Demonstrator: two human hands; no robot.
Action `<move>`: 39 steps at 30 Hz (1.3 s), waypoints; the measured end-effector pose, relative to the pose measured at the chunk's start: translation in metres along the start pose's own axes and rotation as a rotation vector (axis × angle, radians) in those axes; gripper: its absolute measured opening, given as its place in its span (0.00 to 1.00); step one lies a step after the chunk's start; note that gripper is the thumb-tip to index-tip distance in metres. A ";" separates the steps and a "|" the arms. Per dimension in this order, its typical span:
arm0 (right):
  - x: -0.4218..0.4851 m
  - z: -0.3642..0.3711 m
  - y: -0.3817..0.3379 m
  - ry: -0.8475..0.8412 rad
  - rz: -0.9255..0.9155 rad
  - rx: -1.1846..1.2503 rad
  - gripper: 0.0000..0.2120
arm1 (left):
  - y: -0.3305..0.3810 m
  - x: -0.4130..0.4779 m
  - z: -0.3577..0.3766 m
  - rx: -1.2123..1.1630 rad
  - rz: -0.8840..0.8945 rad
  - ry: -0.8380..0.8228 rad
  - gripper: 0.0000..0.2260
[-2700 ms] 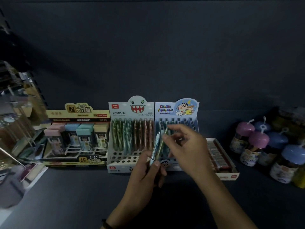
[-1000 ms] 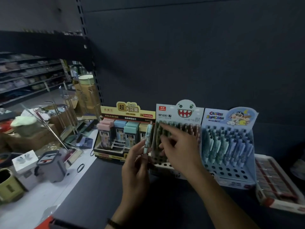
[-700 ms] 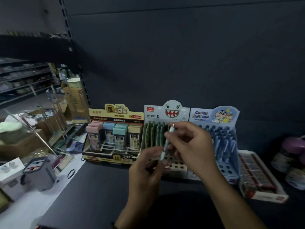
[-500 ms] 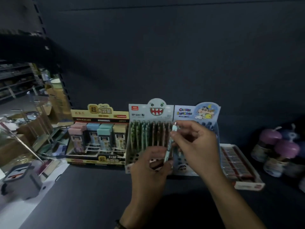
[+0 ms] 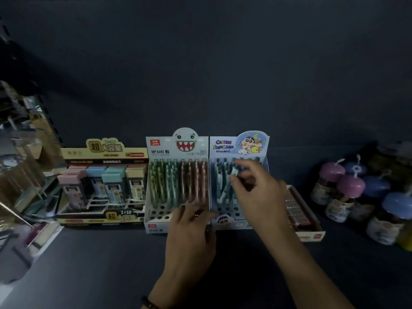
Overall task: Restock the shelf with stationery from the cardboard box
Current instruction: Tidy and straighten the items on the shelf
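pen [image 5: 233, 172] has now left the left hand [image 5: 189, 228], which rests loose-fingered against the monster-face display box [image 5: 156, 217], and the right hand [image 5: 258, 195] alone pinches it over the crayon shin-chan display box [image 5: 239, 144] on the shelf [image 5: 111, 264], so slotting-in looks next.

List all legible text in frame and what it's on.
"LANTU": red tag, monster pen box
"MP 8283": same box
"CRAYON SHINCHAN": cartoon pen box
"1=10": lead refill box, header and front
"超大容量": same header
"2B": same header
"24PCS": same header
Labels on the jars, the pen in the right hand, other small print: too blurred.
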State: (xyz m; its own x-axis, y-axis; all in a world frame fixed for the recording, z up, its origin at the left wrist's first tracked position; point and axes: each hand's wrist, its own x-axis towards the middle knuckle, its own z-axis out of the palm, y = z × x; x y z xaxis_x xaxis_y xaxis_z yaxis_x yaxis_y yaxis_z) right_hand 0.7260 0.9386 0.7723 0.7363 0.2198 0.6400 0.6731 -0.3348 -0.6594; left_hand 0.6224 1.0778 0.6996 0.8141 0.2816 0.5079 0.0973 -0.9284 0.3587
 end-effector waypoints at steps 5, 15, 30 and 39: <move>0.003 0.001 -0.004 -0.048 -0.007 -0.043 0.13 | -0.004 -0.002 0.005 0.015 0.011 -0.004 0.12; 0.008 0.009 -0.009 -0.143 -0.028 -0.121 0.16 | -0.006 -0.004 0.008 0.023 0.028 0.037 0.12; -0.053 -0.026 -0.014 -0.116 0.085 -0.214 0.17 | 0.010 -0.005 -0.013 -0.289 0.007 0.001 0.15; -0.223 -0.157 -0.013 0.147 0.545 -0.510 0.12 | 0.131 -0.077 -0.024 -0.408 0.660 -0.516 0.06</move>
State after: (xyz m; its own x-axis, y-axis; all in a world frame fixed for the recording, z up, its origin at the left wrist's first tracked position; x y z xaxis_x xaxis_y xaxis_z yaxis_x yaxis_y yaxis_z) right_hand 0.5416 0.7498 0.7001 0.9144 -0.2104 0.3459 0.0753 -0.7511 -0.6559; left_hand 0.5588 0.9405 0.7260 0.7960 -0.5065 0.3314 -0.6052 -0.6772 0.4185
